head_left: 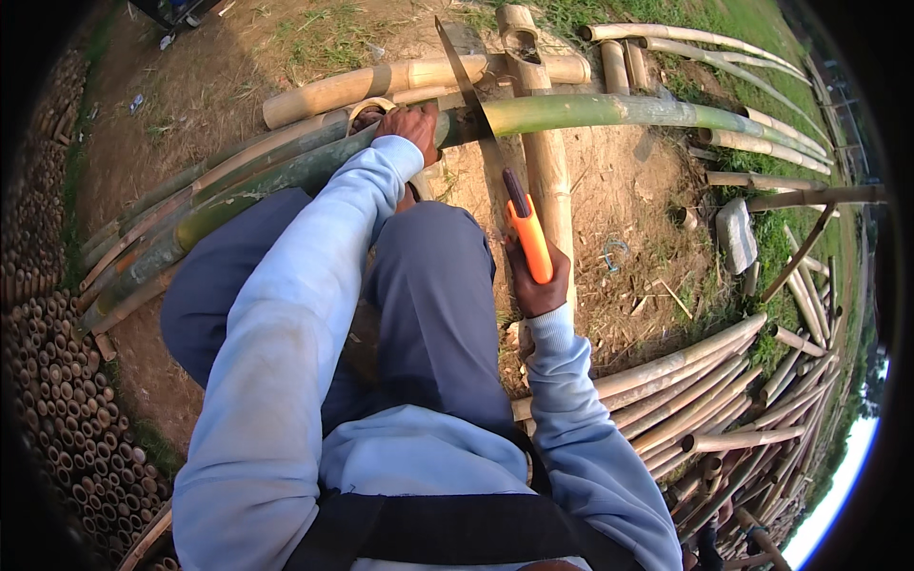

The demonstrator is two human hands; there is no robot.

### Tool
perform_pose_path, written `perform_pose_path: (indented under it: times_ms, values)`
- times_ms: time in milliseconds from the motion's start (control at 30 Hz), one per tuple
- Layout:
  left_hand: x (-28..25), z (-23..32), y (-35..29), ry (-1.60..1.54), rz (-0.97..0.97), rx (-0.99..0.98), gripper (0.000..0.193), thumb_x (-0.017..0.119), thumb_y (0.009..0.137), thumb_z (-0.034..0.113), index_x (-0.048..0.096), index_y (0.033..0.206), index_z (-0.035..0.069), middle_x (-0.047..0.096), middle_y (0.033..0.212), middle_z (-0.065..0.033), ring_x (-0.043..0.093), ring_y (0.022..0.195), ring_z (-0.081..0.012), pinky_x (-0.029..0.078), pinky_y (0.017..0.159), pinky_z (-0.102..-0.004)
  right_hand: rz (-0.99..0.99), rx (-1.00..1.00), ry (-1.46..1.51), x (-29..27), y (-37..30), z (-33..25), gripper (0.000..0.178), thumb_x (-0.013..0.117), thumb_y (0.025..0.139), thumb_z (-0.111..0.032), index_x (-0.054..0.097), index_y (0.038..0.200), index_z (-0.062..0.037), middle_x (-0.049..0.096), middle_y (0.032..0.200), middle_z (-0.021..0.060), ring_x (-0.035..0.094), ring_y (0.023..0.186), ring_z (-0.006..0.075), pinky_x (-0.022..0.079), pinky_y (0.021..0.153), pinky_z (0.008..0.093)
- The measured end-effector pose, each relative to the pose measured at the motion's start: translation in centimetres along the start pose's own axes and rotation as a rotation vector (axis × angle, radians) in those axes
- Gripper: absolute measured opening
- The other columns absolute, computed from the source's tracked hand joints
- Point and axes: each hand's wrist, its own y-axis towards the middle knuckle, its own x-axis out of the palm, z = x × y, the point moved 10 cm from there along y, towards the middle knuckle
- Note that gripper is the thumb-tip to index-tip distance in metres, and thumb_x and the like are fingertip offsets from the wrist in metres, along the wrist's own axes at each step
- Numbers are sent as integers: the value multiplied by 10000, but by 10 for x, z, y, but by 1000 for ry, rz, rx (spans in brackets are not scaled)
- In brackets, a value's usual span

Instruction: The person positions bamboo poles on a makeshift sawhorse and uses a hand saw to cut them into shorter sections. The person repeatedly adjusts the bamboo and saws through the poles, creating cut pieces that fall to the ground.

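Note:
My right hand (538, 281) is closed round the orange handle of a handsaw (532, 238). Its long, pointed blade runs up and away from me, across a thick green bamboo pole (590, 111). Whether the teeth have cut into the pole cannot be seen. Left of the blade, my left hand (411, 131) grips the same pole from above, its fingers curled over it. The pole lies crosswise in front of my knees, over a pale bamboo support (546, 176) with a notch near its far end. My bent left leg is beside the pole.
Dry bamboo lengths (381, 81) lie just beyond the pole. Many cut bamboo pieces (71, 419) are stacked at the left. Long poles (685, 400) are piled at the lower right, and more poles (724, 57) rest on grass at the far right. A whitish sack (736, 236) is nearby.

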Motion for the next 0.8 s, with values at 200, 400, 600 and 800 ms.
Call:
perform_pose_path:
  times_ms: [200, 400, 600, 800]
  values:
    - [-8, -5, 1, 33, -35, -35, 531, 757, 704, 286, 545, 1097, -1, 693, 998, -215, 669, 967, -401, 468, 834, -649, -159, 165, 56, 2, -32, 36, 214, 689, 902, -93, 617, 1056, 36, 626, 808, 32, 538, 737, 88, 461, 680, 259]
    - [19, -7, 2, -89, -41, -9, 594, 816, 651, 326, 550, 1080, 14, 686, 1012, -216, 655, 1005, -391, 475, 875, -619, -58, 68, -61, -54, -127, 21, 397, 637, 868, -8, 606, 1261, 32, 677, 848, 97, 637, 776, 114, 506, 716, 266]
    - [-1, -11, 4, 32, 53, -26, 456, 733, 712, 199, 565, 1095, 19, 704, 967, -194, 672, 967, -374, 497, 829, -560, -114, 40, -42, 40, 58, 35, 157, 679, 891, -64, 626, 990, 45, 627, 756, 73, 551, 693, 116, 464, 630, 292]
    - [-4, -9, 6, 25, -37, -30, 569, 767, 699, 320, 553, 1130, 17, 711, 930, -177, 680, 962, -359, 492, 786, -560, -107, 183, -46, -24, -85, 45, 396, 628, 889, -9, 593, 1283, 22, 656, 853, 64, 603, 780, 101, 490, 726, 260]
